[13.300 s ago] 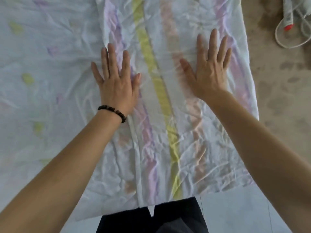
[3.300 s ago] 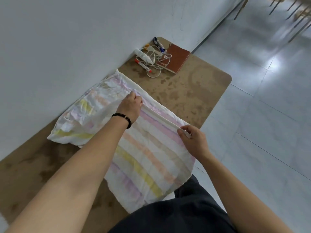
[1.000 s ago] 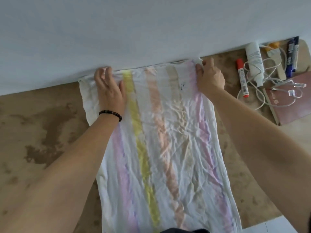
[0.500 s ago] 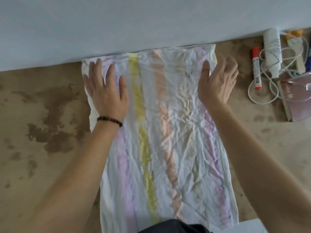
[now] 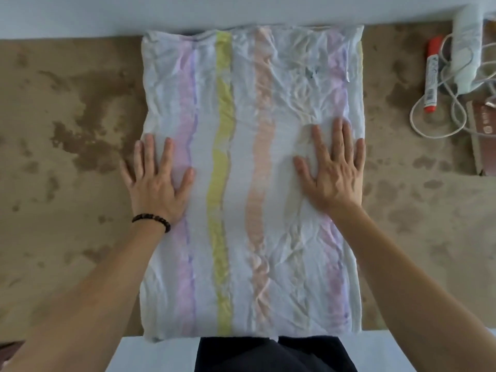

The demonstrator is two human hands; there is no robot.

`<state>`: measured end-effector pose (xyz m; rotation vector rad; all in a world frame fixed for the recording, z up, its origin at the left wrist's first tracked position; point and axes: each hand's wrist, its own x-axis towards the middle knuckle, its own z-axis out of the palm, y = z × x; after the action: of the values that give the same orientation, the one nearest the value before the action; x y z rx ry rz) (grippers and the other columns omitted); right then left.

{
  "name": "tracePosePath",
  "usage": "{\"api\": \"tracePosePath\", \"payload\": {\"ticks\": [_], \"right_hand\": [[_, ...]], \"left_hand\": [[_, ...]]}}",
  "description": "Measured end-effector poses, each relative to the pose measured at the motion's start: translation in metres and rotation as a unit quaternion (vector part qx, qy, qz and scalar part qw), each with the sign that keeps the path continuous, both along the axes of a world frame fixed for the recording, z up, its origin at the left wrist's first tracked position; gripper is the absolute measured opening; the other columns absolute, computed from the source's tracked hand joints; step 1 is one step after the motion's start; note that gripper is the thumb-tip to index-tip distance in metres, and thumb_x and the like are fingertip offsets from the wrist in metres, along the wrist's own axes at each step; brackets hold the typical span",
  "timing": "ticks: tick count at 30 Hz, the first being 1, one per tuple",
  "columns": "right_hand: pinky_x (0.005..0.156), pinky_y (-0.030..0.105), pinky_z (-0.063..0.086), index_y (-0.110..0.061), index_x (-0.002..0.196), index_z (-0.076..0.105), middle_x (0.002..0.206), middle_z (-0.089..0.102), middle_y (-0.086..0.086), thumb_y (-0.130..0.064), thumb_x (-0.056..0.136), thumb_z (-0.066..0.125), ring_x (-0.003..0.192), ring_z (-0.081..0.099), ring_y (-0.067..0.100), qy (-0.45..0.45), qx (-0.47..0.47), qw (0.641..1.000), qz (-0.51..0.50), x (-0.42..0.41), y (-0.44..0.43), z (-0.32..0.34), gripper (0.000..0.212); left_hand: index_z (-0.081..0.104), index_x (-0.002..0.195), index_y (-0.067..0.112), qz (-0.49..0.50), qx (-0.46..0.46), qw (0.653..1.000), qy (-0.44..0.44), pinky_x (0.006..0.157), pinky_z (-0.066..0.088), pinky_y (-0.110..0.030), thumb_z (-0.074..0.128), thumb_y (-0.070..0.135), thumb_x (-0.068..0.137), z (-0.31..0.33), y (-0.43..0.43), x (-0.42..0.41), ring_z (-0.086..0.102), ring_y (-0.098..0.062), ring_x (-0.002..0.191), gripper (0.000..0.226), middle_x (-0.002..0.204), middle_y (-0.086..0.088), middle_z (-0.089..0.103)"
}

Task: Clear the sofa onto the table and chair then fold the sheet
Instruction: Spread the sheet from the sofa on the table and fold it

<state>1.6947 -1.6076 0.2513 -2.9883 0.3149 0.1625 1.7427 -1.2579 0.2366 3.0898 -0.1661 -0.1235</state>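
Head view: I log one left hand (image 5: pixel 157 183), fingers straight and spread, palm flat on the folded sheet (image 5: pixel 241 103) at its left border, the little finger lying past the cloth edge over the table (image 5: pixel 67 130); a dark bead bracelet (image 5: pixel 151 220) sits on that wrist. One right hand (image 5: pixel 334 175), likewise flat with fingers splayed, presses the sheet near its right border. Neither hand holds anything. The sheet, white with pastel stripes and creased, lies as a rectangle on the stained brown table, its far edge against the pale wall (image 5: pixel 107 12), its near edge at the table's front. To the right, apart from the cloth: a red-capped marker (image 5: pixel 431 76), a white bottle (image 5: pixel 465 49), a looped white cable (image 5: pixel 418 122), and a brown notebook (image 5: pixel 483 130), partly cut off by the frame.
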Motion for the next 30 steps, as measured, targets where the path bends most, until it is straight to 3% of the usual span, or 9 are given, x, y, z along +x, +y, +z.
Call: {"api": "tracePosePath", "payload": {"ticks": [10,13,16,20,23,26,30], "right_hand": [[0.122,0.051,0.004,-0.029,0.157,0.017,0.165,0.009,0.012,-0.074,0.094,0.017,0.153,0.004,0.023,-0.068,0.022,0.997,0.004,0.0,-0.004,-0.008,0.077],[0.123,0.047,0.005,-0.022,0.156,0.024,0.164,0.013,0.012,-0.074,0.094,0.018,0.152,0.008,0.022,-0.087,0.048,0.995,-0.007,-0.002,-0.001,-0.005,0.081],[0.123,0.046,0.006,-0.017,0.152,0.033,0.164,0.017,0.011,-0.064,0.099,0.015,0.152,0.013,0.024,-0.13,0.036,0.991,-0.015,-0.018,0.008,0.014,0.072],[0.121,0.05,0.013,-0.017,0.151,0.037,0.16,0.024,0.017,-0.053,0.105,0.024,0.149,0.02,0.032,-0.224,0.076,0.971,-0.024,-0.097,0.06,0.03,0.06],[0.121,0.053,0.011,-0.022,0.155,0.03,0.162,0.017,0.018,-0.055,0.103,0.032,0.151,0.013,0.034,-0.149,0.064,0.986,-0.026,-0.197,0.099,0.023,0.062],[0.12,0.056,0.005,-0.029,0.157,0.018,0.165,0.005,0.015,-0.068,0.095,0.028,0.152,0.0,0.032,-0.025,0.03,0.996,-0.084,-0.254,0.098,0.007,0.074],[0.121,0.055,0.005,-0.032,0.156,0.018,0.165,0.008,0.013,-0.074,0.091,0.028,0.152,0.004,0.032,-0.041,0.009,0.993,-0.109,-0.256,0.096,-0.001,0.078]], "left_hand": [[0.007,0.152,0.039,0.021,-0.016,1.0,0.005,0.115,0.006,-0.06,0.02,0.071,0.092,0.005,-0.006,0.002,0.006,-0.024,0.149,0.068,0.163,-0.003,0.007],[0.009,0.153,0.034,0.025,-0.012,1.0,0.014,0.115,0.005,-0.061,0.019,0.069,0.093,0.011,-0.009,0.0,0.005,-0.026,0.149,0.07,0.163,-0.006,0.006],[0.01,0.155,0.023,0.007,0.019,0.999,-0.034,0.115,0.007,-0.061,0.009,0.062,0.096,0.034,-0.024,-0.016,0.007,-0.03,0.149,0.07,0.162,-0.014,0.006],[0.016,0.154,0.022,-0.026,-0.105,0.988,-0.108,0.115,0.015,-0.058,0.011,0.056,0.101,0.054,-0.042,-0.104,0.015,-0.027,0.148,0.063,0.161,-0.01,0.018],[0.014,0.155,0.028,-0.103,-0.057,0.991,-0.063,0.116,0.007,-0.06,0.017,0.057,0.101,0.043,-0.032,-0.2,0.008,-0.029,0.149,0.061,0.162,-0.011,0.012],[0.012,0.155,0.028,-0.084,0.009,0.996,-0.007,0.113,0.009,-0.065,0.016,0.061,0.098,0.023,0.001,-0.251,0.007,-0.035,0.148,0.066,0.161,-0.016,0.009],[0.016,0.154,0.03,-0.073,0.004,0.997,0.002,0.112,0.012,-0.065,0.018,0.064,0.095,0.007,0.016,-0.259,0.012,-0.037,0.147,0.068,0.161,-0.016,0.013]]}}
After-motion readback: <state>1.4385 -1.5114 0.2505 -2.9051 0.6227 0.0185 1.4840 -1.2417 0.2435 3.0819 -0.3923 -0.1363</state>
